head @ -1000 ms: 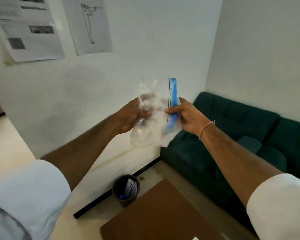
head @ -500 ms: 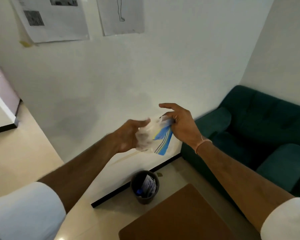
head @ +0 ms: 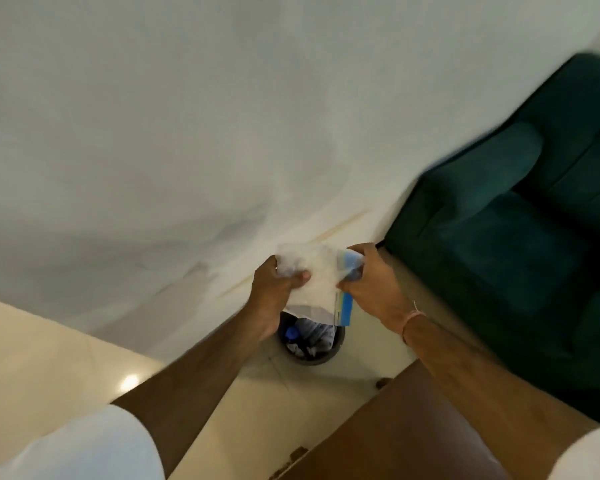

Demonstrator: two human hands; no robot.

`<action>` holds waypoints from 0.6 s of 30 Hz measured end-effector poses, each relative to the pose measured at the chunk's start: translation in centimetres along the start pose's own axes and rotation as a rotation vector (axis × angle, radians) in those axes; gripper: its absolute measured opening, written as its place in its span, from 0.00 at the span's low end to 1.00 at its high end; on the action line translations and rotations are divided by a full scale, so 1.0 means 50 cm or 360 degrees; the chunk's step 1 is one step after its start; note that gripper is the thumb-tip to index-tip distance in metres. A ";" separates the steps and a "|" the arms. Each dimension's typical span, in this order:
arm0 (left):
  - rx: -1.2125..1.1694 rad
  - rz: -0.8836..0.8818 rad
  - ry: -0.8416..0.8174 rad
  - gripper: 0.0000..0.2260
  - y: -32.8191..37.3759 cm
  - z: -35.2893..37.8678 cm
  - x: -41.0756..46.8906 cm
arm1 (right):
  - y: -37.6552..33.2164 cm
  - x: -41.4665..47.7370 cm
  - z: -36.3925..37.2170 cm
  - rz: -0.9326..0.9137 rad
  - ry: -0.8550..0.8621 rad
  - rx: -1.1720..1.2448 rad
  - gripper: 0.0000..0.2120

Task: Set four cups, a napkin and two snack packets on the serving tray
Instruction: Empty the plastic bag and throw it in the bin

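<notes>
A crumpled clear plastic bag (head: pixel 317 284) with a blue zip strip along its right edge is held in the air between both hands, directly above a bin. My left hand (head: pixel 274 292) grips the bag's left side, thumb pressed on the front. Fingers of my right hand (head: pixel 369 287) are closed on the blue strip at the bag's right side. No cups, napkin, snack packets or serving tray are in view.
A dark round waste bin (head: pixel 321 356) with rubbish and a blue cap inside stands on the pale floor by the white wall. A dark green sofa (head: pixel 520 230) fills the right side. A brown table corner (head: pixel 406 431) lies at the bottom right.
Both hands have come down with the bag, from chest height against the wall to just above the bin. The view has tilted downward and the frame is blurred by motion.
</notes>
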State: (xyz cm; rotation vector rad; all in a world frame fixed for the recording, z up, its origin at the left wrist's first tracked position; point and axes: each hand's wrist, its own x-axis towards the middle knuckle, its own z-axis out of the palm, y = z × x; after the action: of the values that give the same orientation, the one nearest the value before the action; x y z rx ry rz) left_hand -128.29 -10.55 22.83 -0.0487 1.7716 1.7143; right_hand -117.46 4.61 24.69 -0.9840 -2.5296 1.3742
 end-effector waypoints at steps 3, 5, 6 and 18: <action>-0.0073 -0.0153 -0.0021 0.21 -0.115 -0.018 0.118 | 0.117 0.102 0.095 -0.0055 0.0077 -0.0312 0.13; -0.0137 -0.0266 0.0035 0.17 -0.198 -0.044 0.173 | 0.203 0.156 0.160 -0.0015 0.0050 -0.0438 0.12; -0.0121 -0.0319 0.0055 0.18 -0.252 -0.063 0.195 | 0.253 0.182 0.198 0.0013 0.0034 -0.0478 0.13; 0.0224 -0.0738 0.0025 0.09 -0.801 -0.233 0.270 | 0.746 0.338 0.623 0.0158 -0.0367 -0.0915 0.17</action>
State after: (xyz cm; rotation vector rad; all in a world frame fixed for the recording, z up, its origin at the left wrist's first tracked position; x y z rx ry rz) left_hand -125.36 -21.08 -19.62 -0.3820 1.7219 1.2586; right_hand -124.06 6.40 -26.30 -1.0897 -3.1844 0.8187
